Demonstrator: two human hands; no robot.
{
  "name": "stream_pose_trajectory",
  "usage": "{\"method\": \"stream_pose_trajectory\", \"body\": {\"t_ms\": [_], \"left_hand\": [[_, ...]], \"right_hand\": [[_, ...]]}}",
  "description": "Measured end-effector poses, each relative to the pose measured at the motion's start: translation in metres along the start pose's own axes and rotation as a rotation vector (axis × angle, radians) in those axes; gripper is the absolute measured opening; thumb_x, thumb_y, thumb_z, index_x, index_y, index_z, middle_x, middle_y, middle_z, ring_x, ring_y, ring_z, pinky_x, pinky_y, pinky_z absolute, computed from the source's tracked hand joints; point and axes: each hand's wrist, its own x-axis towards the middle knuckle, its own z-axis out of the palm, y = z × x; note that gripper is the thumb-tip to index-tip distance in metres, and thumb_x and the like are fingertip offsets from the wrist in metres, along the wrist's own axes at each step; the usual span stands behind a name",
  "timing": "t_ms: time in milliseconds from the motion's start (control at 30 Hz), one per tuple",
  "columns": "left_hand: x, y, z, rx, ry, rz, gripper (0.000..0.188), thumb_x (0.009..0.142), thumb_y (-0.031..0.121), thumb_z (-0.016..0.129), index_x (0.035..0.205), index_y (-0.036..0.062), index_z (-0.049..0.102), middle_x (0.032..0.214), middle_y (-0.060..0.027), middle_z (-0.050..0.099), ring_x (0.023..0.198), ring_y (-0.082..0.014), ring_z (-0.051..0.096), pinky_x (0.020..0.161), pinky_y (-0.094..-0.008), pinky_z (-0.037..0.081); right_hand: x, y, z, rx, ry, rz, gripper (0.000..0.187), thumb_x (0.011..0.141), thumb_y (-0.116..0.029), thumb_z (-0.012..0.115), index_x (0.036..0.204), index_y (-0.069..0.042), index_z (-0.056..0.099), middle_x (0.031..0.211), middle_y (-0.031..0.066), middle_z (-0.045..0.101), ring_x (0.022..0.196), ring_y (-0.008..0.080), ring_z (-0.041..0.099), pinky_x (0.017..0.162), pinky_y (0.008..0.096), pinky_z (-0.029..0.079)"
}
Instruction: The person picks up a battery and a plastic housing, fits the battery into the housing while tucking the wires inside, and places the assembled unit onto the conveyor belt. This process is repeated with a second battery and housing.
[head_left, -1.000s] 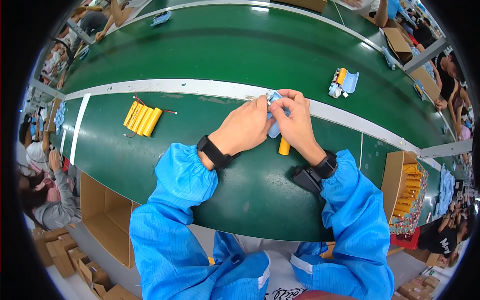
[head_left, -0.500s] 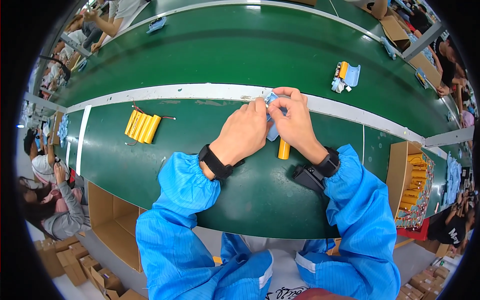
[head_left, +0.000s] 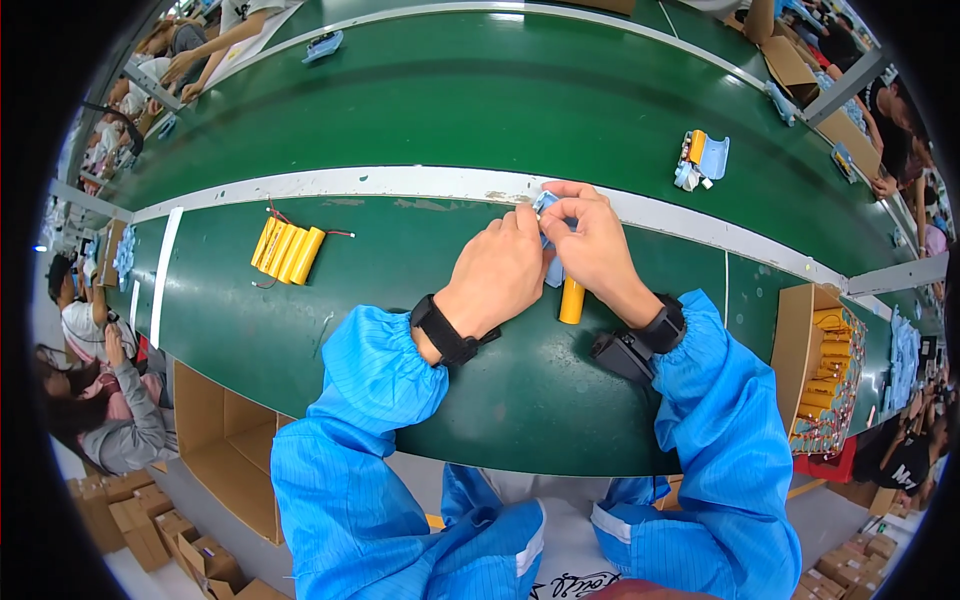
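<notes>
A light-blue plastic casing (head_left: 553, 272) is held between my two hands, just in front of the white rail. My left hand (head_left: 492, 268) has its fingers bunched on the casing's left side. Thumb and index finger of my right hand (head_left: 597, 248) pinch near its upper end; what small part lies between the fingertips is hidden. A yellow cylindrical battery (head_left: 571, 303) sticks out below the casing, under my right palm. To the left, a pack of several yellow batteries (head_left: 287, 250) with thin red wires and white connectors lies on the green table.
Beyond the white rail (head_left: 420, 182), an open blue casing with a yellow battery (head_left: 704, 160) rides on the green belt (head_left: 480, 100), with another blue casing (head_left: 323, 46) farther back. A cardboard box of wired yellow batteries (head_left: 797, 345) stands right. Other people work around the line.
The casings on the far belt have shifted slightly right. Both my hands, with the blue casing and battery, have moved a little right; their grip looks much the same.
</notes>
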Motion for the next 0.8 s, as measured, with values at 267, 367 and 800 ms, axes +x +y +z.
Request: {"method": "stream_pose_trajectory", "body": {"t_ms": [267, 367, 800], "left_hand": [[0.005, -0.002, -0.007, -0.051, -0.035, -0.201, 0.035, 0.088, 0.024, 0.059, 0.100, -0.0070, 0.047, 0.088, -0.0257, 0.063, 0.079, -0.0403, 0.065, 0.066, -0.0463, 0.054], [0.010, -0.011, -0.017, -0.026, -0.061, -0.278, 0.036, 0.090, 0.026, 0.056, 0.100, -0.0066, 0.046, 0.088, -0.0267, 0.063, 0.078, -0.0415, 0.065, 0.067, -0.0472, 0.053], [0.012, -0.009, -0.010, 0.028, -0.043, -0.230, 0.036, 0.091, 0.027, 0.054, 0.099, -0.0072, 0.045, 0.083, -0.0271, 0.064, 0.072, -0.0432, 0.064, 0.064, -0.0490, 0.052]], "right_hand": [[0.011, 0.000, -0.022, -0.149, -0.134, -0.043, 0.023, 0.083, -0.018, 0.067, 0.091, 0.004, 0.063, 0.112, 0.0176, 0.058, 0.102, 0.0232, 0.057, 0.081, 0.0345, 0.050], [0.008, 0.003, -0.029, -0.258, -0.078, -0.036, 0.034, 0.083, -0.022, 0.070, 0.099, 0.006, 0.058, 0.108, 0.0186, 0.060, 0.095, 0.0209, 0.059, 0.076, 0.0325, 0.051], [0.007, -0.009, -0.054, -0.541, -0.270, -0.114, 0.031, 0.073, -0.013, 0.077, 0.099, -0.002, 0.066, 0.104, 0.0186, 0.061, 0.079, 0.0282, 0.062, 0.074, 0.0378, 0.051]]}}
